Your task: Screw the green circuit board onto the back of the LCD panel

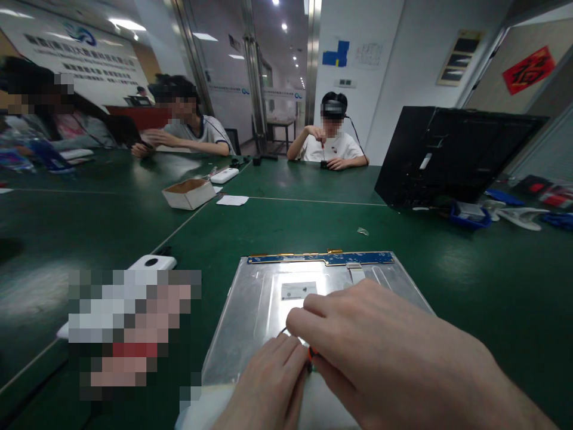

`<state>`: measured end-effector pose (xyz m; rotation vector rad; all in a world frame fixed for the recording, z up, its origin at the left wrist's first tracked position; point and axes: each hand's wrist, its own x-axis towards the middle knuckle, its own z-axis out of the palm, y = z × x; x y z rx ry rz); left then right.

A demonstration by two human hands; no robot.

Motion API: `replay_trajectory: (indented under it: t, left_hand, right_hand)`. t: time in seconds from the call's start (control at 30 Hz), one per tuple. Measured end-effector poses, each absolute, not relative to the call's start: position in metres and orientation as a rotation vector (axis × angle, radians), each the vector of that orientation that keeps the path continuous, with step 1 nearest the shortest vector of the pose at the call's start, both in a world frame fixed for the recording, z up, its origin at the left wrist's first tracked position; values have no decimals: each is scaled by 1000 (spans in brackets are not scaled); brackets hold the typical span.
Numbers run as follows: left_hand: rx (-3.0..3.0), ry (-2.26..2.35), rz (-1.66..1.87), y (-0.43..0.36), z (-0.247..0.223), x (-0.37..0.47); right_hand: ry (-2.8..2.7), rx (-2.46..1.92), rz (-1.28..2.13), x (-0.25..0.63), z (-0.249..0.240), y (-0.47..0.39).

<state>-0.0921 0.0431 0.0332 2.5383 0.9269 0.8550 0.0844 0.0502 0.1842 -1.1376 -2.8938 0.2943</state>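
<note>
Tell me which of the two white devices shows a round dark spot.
The nearer white device, left of the silver panel; the farther one, by the open box, shows none.

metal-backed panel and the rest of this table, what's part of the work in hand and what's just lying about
In the work:
- metal-backed panel, with blue circuit strip
- small red piece between left hand and right hand, mostly hidden

Apparently lying about:
- open box
- white paper
- black monitor
- blue tray
</note>
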Motion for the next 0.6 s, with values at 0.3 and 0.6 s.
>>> replay_trajectory:
  t: [0.3,0.6]
  left_hand:
    - [2534,981,750,41,26,-95]
    - [2536,997,748,40,25,-96]
  right_hand:
    - [-2876,-1139,278,86,181,49]
    - [-2814,-1196,168,86,178,51]
